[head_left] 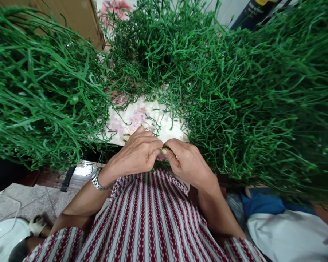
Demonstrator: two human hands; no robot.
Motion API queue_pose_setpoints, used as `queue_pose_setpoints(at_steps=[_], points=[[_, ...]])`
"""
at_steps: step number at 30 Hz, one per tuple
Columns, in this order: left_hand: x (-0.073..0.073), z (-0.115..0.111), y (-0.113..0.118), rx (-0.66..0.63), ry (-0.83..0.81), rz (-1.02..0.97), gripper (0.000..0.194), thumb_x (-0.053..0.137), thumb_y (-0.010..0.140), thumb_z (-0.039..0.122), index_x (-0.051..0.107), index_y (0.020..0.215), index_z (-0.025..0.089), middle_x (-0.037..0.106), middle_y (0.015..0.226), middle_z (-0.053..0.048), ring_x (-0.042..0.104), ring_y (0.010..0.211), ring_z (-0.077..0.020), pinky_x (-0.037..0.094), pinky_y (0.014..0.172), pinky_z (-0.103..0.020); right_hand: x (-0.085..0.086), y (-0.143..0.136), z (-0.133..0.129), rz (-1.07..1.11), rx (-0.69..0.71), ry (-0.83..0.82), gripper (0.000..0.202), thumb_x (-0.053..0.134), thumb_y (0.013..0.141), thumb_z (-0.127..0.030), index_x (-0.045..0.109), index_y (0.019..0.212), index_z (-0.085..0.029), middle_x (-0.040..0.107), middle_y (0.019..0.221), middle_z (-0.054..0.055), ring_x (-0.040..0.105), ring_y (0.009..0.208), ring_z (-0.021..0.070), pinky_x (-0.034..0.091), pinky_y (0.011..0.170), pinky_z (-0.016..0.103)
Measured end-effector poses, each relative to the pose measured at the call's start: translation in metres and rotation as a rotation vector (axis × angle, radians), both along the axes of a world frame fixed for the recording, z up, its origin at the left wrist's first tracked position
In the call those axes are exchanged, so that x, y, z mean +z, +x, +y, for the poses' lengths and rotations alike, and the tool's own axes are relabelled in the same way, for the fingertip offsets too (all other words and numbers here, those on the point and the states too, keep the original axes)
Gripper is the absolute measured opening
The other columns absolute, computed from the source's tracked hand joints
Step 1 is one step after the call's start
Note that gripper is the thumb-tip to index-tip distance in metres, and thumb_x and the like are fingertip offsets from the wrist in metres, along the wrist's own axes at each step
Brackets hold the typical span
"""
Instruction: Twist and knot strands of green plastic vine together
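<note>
Fingertips of my left hand [140,153] and my right hand [188,162] meet in front of my striped top, both closed in a pinch. A sliver of a thin green stem [165,148] shows between them; the fingers hide most of it. Just beyond my hands lies a pale cloth with a flower print [142,112], with a few loose green stems [155,125] on it. Large heaps of similar stems, which look like plastic plant stems, surround it: a left heap [38,91], a back heap [164,47] and a right heap [257,98].
Behind the left heap stands a cardboard box [71,18]. A dark cylindrical object [254,14] is at the back right. At lower right sits another person in white and blue clothing [287,229]. A white round object [8,236] is on the tiled floor at lower left.
</note>
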State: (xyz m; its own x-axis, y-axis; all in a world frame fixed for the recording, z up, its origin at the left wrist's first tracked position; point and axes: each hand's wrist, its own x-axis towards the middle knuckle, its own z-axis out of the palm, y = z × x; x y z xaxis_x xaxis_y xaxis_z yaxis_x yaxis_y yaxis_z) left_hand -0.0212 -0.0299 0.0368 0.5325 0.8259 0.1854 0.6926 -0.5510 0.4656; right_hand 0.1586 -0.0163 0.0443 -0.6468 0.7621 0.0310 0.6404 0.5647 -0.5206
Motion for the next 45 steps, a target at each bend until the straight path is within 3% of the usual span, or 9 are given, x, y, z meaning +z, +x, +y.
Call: queue_pose_setpoints(at_steps=[2,5,9,12,18,22,29,35,45], points=[[0.0,0.002,-0.002,-0.044,-0.002,-0.014,0.024,0.038,0.079,0.008,0.046,0.058,0.017,0.05,0.057,0.001,0.039,0.061,-0.0146,0.03,0.067,-0.033,0.0,0.002,0.002,0.008,0.037,-0.043,0.023,0.04,0.091,-0.028,0.044,0.07,-0.018,0.044,0.061,-0.002,0.04,0.055,0.0101,0.028,0.054,0.024],[0.0,0.004,-0.008,-0.142,-0.034,-0.144,0.028,0.037,0.08,0.007,0.045,0.055,0.017,0.048,0.053,0.002,0.038,0.059,-0.0133,0.03,0.066,-0.031,-0.002,0.003,0.007,0.211,0.105,-0.269,0.031,0.041,0.091,-0.032,0.044,0.064,-0.017,0.04,0.056,-0.004,0.035,0.05,0.008,0.026,0.051,0.023],[-0.002,0.006,-0.015,-0.27,-0.124,-0.358,0.028,0.039,0.084,0.014,0.055,0.062,0.019,0.051,0.053,0.001,0.042,0.059,-0.0129,0.034,0.068,-0.031,-0.008,0.001,0.008,0.587,0.166,-0.643,0.038,0.046,0.088,-0.043,0.052,0.062,-0.016,0.046,0.055,-0.002,0.04,0.05,0.0084,0.031,0.049,0.022],[-0.006,0.006,-0.017,-0.259,-0.177,-0.448,0.028,0.04,0.088,0.022,0.061,0.07,0.019,0.054,0.054,0.0,0.046,0.059,-0.0133,0.036,0.07,-0.032,-0.007,0.002,0.006,0.762,0.193,-0.755,0.042,0.048,0.085,-0.048,0.054,0.06,-0.016,0.05,0.055,0.0,0.043,0.049,0.0098,0.035,0.05,0.025],[-0.011,-0.001,-0.017,-0.041,-0.274,-0.665,0.017,0.045,0.087,0.025,0.056,0.099,0.02,0.059,0.081,-0.003,0.053,0.072,-0.0131,0.041,0.068,-0.028,0.005,0.004,0.005,0.624,-0.12,-0.389,0.026,0.047,0.088,-0.039,0.06,0.082,-0.018,0.055,0.066,-0.001,0.047,0.054,0.0089,0.035,0.05,0.022],[-0.015,-0.007,-0.015,0.036,-0.274,-0.754,0.013,0.047,0.084,0.016,0.049,0.097,0.019,0.053,0.085,-0.003,0.052,0.078,-0.0128,0.044,0.067,-0.025,-0.002,-0.004,0.005,0.445,-0.08,-0.208,0.025,0.057,0.083,-0.036,0.058,0.1,-0.018,0.059,0.072,-0.001,0.05,0.057,0.0089,0.038,0.055,0.022],[-0.017,-0.011,-0.006,0.188,-0.026,-0.625,0.012,0.049,0.081,0.009,0.052,0.088,0.018,0.056,0.079,-0.002,0.052,0.075,-0.0129,0.043,0.068,-0.026,-0.01,-0.015,0.001,0.35,-0.013,0.044,0.012,0.058,0.083,-0.025,0.062,0.089,-0.014,0.061,0.075,0.003,0.054,0.065,0.0111,0.041,0.06,0.023],[-0.01,-0.006,-0.01,0.091,0.052,-0.346,0.013,0.046,0.083,0.011,0.058,0.08,0.015,0.059,0.073,-0.003,0.05,0.073,-0.0152,0.038,0.072,-0.032,-0.014,-0.012,-0.001,0.411,-0.021,0.079,0.009,0.055,0.084,-0.019,0.063,0.084,-0.015,0.062,0.071,0.002,0.056,0.063,0.0106,0.043,0.058,0.022],[-0.013,-0.006,-0.011,0.131,0.047,-0.261,0.017,0.048,0.081,0.01,0.061,0.071,0.015,0.061,0.067,-0.002,0.051,0.069,-0.0146,0.037,0.07,-0.031,-0.021,-0.008,0.001,0.178,0.055,0.236,0.017,0.048,0.088,-0.025,0.062,0.084,-0.014,0.058,0.067,0.003,0.051,0.06,0.0111,0.038,0.056,0.022]])
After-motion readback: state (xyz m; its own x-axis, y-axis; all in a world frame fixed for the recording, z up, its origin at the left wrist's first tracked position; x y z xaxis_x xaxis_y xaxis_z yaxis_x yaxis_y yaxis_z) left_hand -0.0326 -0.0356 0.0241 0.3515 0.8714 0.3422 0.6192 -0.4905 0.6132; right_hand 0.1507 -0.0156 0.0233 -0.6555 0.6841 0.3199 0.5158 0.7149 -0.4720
